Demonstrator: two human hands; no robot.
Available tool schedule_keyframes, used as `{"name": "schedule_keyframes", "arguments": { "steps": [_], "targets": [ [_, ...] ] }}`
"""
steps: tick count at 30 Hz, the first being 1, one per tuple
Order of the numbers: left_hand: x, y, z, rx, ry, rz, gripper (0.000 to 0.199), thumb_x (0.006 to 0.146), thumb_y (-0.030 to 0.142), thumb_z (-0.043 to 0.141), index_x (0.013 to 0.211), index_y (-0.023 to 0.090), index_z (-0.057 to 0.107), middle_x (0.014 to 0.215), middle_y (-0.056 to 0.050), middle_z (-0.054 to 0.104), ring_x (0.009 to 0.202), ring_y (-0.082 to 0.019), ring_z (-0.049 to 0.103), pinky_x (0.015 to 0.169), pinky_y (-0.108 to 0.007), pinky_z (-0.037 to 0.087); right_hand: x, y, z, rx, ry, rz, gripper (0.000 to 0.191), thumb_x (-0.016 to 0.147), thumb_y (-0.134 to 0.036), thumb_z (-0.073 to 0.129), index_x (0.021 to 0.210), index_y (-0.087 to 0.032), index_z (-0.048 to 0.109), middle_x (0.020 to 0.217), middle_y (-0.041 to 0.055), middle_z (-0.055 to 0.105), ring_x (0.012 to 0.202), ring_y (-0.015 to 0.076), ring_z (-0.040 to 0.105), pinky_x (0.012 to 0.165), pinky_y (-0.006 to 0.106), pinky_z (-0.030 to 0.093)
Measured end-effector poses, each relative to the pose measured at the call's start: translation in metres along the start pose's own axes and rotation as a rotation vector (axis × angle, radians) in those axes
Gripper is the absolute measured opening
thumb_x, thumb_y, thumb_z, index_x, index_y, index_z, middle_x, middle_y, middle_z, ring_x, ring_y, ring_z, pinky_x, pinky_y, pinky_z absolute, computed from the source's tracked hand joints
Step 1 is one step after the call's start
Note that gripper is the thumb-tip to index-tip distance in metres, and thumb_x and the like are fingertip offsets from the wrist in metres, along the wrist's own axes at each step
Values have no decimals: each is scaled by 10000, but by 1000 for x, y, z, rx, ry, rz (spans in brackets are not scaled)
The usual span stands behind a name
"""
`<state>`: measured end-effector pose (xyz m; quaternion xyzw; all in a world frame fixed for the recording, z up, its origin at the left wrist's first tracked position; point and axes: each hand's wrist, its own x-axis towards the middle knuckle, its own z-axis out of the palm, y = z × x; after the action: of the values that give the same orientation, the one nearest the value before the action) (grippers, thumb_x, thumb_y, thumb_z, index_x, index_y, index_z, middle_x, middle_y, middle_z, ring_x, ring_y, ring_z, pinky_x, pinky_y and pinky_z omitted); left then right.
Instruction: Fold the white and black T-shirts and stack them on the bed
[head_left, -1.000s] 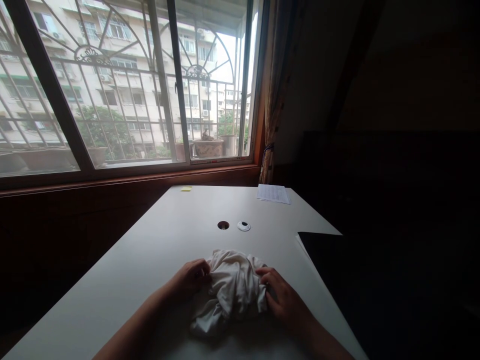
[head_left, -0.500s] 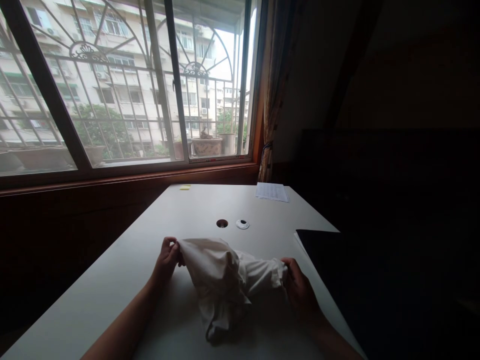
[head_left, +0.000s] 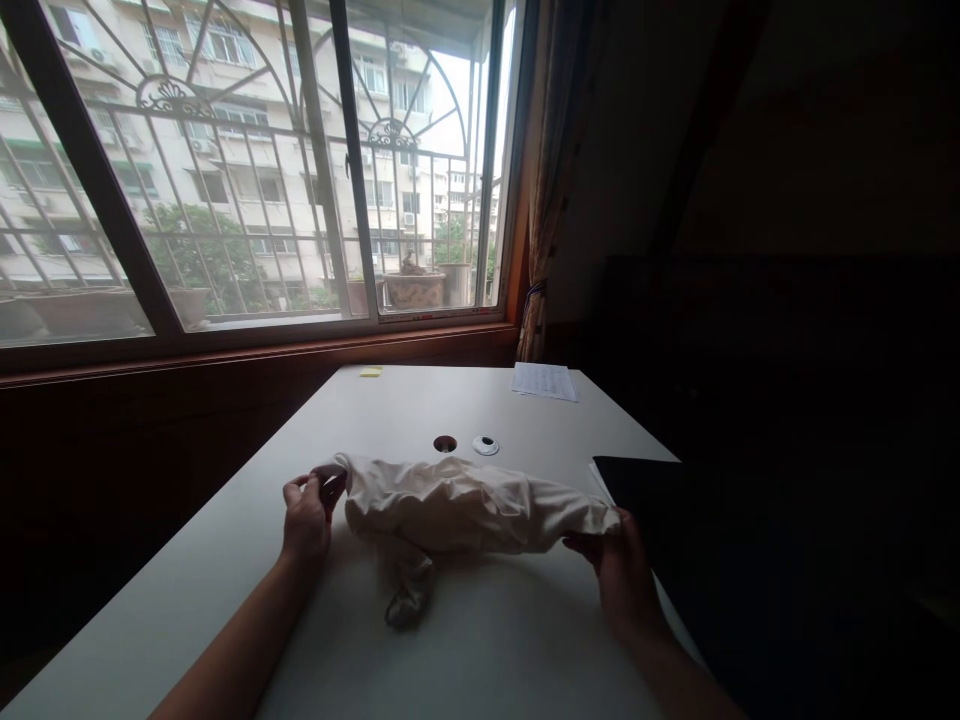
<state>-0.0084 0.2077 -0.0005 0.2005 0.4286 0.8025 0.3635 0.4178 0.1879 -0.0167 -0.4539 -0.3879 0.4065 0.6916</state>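
A crumpled white garment stretches from side to side just over the white desk, between my two hands. Its left end is pinched by my left hand, with the fingers bent round the fabric. My right hand grips the narrow, sleeve-like end on the right, thumb and fingers closed on it. From the left part a twisted, tube-like piece hangs toward the near side of the desk, slightly blurred. Folds hide the garment's exact shape.
Beyond the garment, the white desk has a round cable hole and its loose white cover. Printed papers and yellow sticky notes lie at the far edge. A dark folder is at the right edge.
My hands have moved apart, the left one leftward and the right one rightward. The garment, bunched and hanging before, is now drawn out lengthwise between them.
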Motion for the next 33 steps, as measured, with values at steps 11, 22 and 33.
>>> {"name": "schedule_keyframes", "arguments": {
  "steps": [11,22,33],
  "targets": [
    [-11,-10,-7,683,-581,478,369,879,441,700,1199,274,624,1532,-106,380,1413,-348,404,1124,-561,411,2,-3,4,-43,-24,-105,381,870,-485,665,1193,-292,600,1399,51,582,1176,250,649,1014,441,542],
    [-33,-3,4,851,-1088,457,654,726,152,792,1345,304,644,1340,-126,628,1225,-352,608,1019,-483,533,-19,-3,15,-892,-705,-614,451,868,-329,642,1317,-297,648,1482,79,534,1390,320,463,1128,514,436],
    [-34,14,10,457,-565,109,201,683,259,831,865,193,780,946,-115,753,875,-295,704,759,-374,590,-6,2,8,-1128,-602,-757,200,941,-191,531,979,-266,713,943,59,699,945,260,635,867,430,528]
  ]
}}
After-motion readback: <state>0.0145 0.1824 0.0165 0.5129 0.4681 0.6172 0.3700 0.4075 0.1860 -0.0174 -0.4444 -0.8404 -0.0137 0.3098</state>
